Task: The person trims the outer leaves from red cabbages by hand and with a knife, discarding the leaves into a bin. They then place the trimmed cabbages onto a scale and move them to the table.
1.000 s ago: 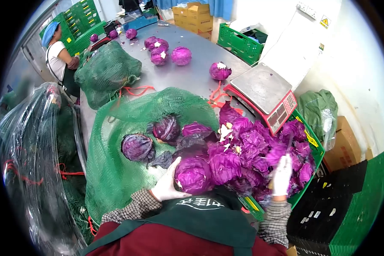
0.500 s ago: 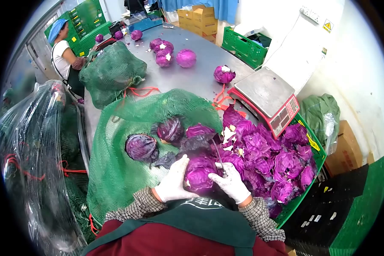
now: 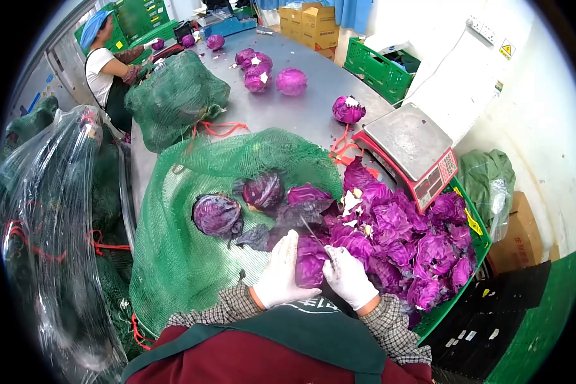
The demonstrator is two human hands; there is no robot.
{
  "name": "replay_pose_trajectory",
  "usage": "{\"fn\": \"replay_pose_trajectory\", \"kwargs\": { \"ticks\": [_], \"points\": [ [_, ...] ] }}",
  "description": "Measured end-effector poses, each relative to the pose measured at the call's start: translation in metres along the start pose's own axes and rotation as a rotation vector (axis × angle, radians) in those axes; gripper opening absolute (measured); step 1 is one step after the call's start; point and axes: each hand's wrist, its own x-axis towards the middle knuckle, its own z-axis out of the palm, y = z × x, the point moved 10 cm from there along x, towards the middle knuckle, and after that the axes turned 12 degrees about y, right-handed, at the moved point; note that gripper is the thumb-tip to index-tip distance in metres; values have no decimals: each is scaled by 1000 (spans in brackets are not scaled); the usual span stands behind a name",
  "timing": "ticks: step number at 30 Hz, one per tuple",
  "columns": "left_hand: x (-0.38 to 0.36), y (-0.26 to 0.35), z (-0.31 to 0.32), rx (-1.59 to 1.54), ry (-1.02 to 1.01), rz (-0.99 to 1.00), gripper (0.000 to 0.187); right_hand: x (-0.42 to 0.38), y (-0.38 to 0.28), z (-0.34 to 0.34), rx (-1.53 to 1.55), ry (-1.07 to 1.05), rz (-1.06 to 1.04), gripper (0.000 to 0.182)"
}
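Note:
My left hand (image 3: 280, 276), in a white glove, cups a red cabbage (image 3: 310, 264) from its left side, close to my apron. In my gloved right hand (image 3: 350, 280) is a knife (image 3: 313, 232), its thin blade pointing up and left over the cabbage. The right fingers are closed on the handle at the cabbage's right side. Beyond my hands, two whole red cabbages, one at the left (image 3: 217, 216) and one farther back (image 3: 264, 191), lie on an opened green mesh bag (image 3: 166, 256). Dark loose leaves (image 3: 301, 214) lie beside them.
Right of my hands, purple leaves (image 3: 397, 237) fill a green crate (image 3: 483, 246). A red scale (image 3: 409, 144) stands behind it. More cabbages (image 3: 292, 82) and a full mesh bag (image 3: 176, 99) sit on the metal table (image 3: 326, 61). A co-worker (image 3: 102, 70) stands at the far left.
My view has shifted slightly. Both hands have moved a little to the right with the cabbage, and the right hand and knife sit lower over it. The co-worker's arm now reaches toward a cabbage.

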Motion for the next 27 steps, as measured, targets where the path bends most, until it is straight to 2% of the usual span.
{"fn": "replay_pose_trajectory", "kwargs": {
  "ticks": [2,4,5,6,7,9,10,11,12,14,15,16,17,18,19,21,22,23,24,27],
  "points": [
    [3,0,-2,11,-4,-22,126,7,16,-1,-17,54,89,17],
    [3,-5,-2,-42,28,8,122,11,35,-9,69,159,77,12],
    [0,-10,-1,-58,36,30,120,7,53,-8,172,154,179,10],
    [-1,-13,-2,-76,45,51,119,6,58,-8,242,196,182,8],
    [1,-13,-7,-100,89,84,116,2,70,-7,215,195,252,9],
    [-4,-26,-8,-256,91,10,117,-9,97,-10,162,190,391,11],
    [-7,-35,-14,-378,107,-21,117,-16,115,-25,115,266,435,13],
    [-14,-50,-34,-322,47,-61,117,-37,152,-65,57,357,539,13],
    [-34,-92,-23,-355,15,-254,116,-42,154,-102,-14,366,621,12],
    [-33,-103,-29,-462,24,-396,116,-43,147,-165,-154,488,547,14],
    [-35,-110,-27,-464,44,-441,116,-41,143,-182,-291,530,393,18],
    [-23,-101,-26,-534,40,-405,117,-31,117,-196,-432,574,237,23],
    [-18,-101,-18,-565,51,-406,118,-31,121,-195,-114,541,426,30],
    [-14,-100,-10,-596,62,-409,118,-26,116,-179,78,490,569,28],
    [-8,-97,-9,-467,51,-402,120,-10,90,-160,141,408,442,26],
    [9,-77,-10,-427,16,-380,125,13,30,-105,292,161,288,23],
    [14,-74,-9,-371,8,-331,128,19,8,-81,342,110,129,32],
    [19,-67,-8,-307,-29,-287,131,19,-1,-55,486,94,61,40],
    [22,-60,-8,-240,-65,-243,134,21,-12,-33,467,54,-10,47],
    [24,-57,-1,-171,-69,-119,140,30,-26,-5,429,-98,49,49]
  ]
}}
